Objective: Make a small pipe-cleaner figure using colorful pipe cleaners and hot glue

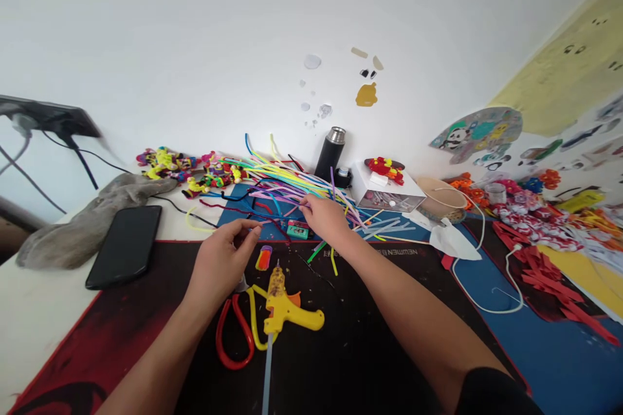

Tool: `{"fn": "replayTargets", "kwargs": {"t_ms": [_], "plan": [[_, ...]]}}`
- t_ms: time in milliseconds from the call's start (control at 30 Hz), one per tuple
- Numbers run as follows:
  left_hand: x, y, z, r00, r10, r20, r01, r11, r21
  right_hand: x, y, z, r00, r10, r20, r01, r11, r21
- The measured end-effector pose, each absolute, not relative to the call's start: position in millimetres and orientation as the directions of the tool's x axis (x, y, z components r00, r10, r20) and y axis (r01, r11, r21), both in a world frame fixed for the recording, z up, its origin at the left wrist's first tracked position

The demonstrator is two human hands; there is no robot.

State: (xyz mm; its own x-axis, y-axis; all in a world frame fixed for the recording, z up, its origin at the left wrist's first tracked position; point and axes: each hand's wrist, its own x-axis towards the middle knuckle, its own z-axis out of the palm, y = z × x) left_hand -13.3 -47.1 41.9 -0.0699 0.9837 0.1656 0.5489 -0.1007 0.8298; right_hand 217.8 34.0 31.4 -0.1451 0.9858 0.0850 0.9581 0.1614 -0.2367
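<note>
My left hand (224, 260) is closed, thumb and forefinger pinching the end of a thin pinkish pipe cleaner (266, 222). My right hand (325, 217) reaches to the heap of coloured pipe cleaners (277, 175), fingers pinched on a pinkish strand; whether it is the same one, I cannot tell. Under my hands are a small teal box (298, 229) and a little orange and purple piece (263, 258). Nearer me lies a yellow glue gun (287, 312) with a long glue stick, beside scissors (235, 337) with red and yellow handles, their blades partly hidden by my left hand.
A black phone (124, 246) and grey cloth (97, 220) lie left. Finished colourful figures (195, 168) sit by the wall. Behind are a black thermos (329, 154) and white box (389, 193). A white cable (491, 308), straw hat (440, 198) and red strips (549, 275) lie right.
</note>
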Motion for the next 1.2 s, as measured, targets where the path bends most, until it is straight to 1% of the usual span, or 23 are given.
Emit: {"fn": "replayTargets", "kwargs": {"t_ms": [200, 367, 533, 700, 733, 800, 833, 900, 1033, 1200], "plan": [[-13, -48, 41, -0.058, 0.986, 0.156, 0.529, -0.102, 0.843, 209, 44, 27, -0.133, 0.989, 0.056, 0.973, 0.141, -0.182], [-14, -47, 37, -0.03, 0.989, 0.146, 0.517, -0.11, 0.849, 208, 46, 22, -0.127, 0.991, 0.044, 0.971, 0.134, -0.2], [-14, -46, 37, -0.02, 0.992, 0.126, 0.511, -0.098, 0.854, 211, 34, 30, -0.081, 0.991, 0.109, 0.944, 0.112, -0.311], [-15, -46, 37, -0.029, 0.993, 0.116, 0.451, -0.091, 0.888, 215, 11, 39, -0.092, 0.983, 0.159, 0.87, 0.157, -0.467], [-15, -46, 37, -0.021, 0.994, 0.104, 0.417, -0.085, 0.905, 215, 5, 39, -0.104, 0.98, 0.171, 0.838, 0.179, -0.515], [-16, -46, 35, 0.007, 0.997, 0.076, 0.318, -0.074, 0.945, 213, -8, 41, -0.144, 0.966, 0.213, 0.695, 0.252, -0.673], [-17, -45, 34, 0.021, 0.998, 0.063, 0.257, -0.066, 0.964, 211, -14, 42, -0.167, 0.96, 0.226, 0.643, 0.28, -0.713], [-17, -45, 32, 0.044, 0.998, 0.051, 0.118, -0.055, 0.991, 206, -28, 46, -0.209, 0.954, 0.215, 0.604, 0.299, -0.739], [-17, -44, 29, 0.079, 0.995, 0.056, -0.138, -0.045, 0.989, 193, -54, 53, -0.278, 0.952, 0.126, 0.617, 0.278, -0.736], [-17, -43, 32, 0.061, 0.998, -0.021, -0.328, 0.04, 0.944, 187, -76, 56, -0.337, 0.941, 0.036, 0.582, 0.238, -0.778]]}}
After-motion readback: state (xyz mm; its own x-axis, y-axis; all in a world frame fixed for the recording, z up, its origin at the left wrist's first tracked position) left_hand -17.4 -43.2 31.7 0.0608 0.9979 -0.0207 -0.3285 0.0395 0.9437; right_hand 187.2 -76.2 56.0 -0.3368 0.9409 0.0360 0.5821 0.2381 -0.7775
